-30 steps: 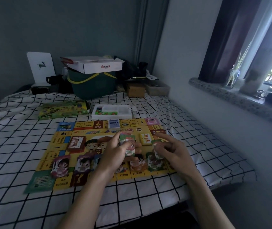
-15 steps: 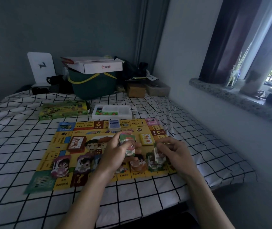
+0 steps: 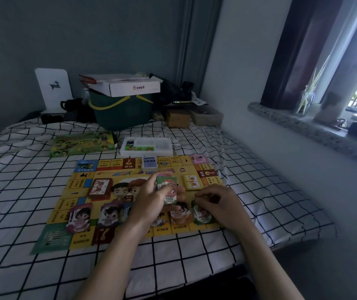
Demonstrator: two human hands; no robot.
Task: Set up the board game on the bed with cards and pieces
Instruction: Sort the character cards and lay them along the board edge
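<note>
A yellow game board (image 3: 82, 189) lies flat on the checked bed sheet. My left hand (image 3: 151, 202) grips a stack of green money cards (image 3: 167, 188) above the board's middle. My right hand (image 3: 221, 204) reaches down at the board's right front corner, its fingers pinching a green card on the pile (image 3: 201, 215) there. Several card piles line the board's front edge: pink (image 3: 79, 218), purple (image 3: 110, 214), orange (image 3: 180, 214). A brown deck (image 3: 99, 187), a yellow deck (image 3: 191, 182) and a blue deck (image 3: 149, 163) also sit on the board.
Behind the board lie a white tray of small coloured pieces (image 3: 147, 146) and the green game box (image 3: 84, 142). A green bin (image 3: 121, 111) topped by a white carton stands at the bed's head. The wall and window sill (image 3: 303, 124) run along the right.
My right hand has carried a green card from mid-air down onto the pile at the board's right front corner. My left hand has kept still with its stack.
</note>
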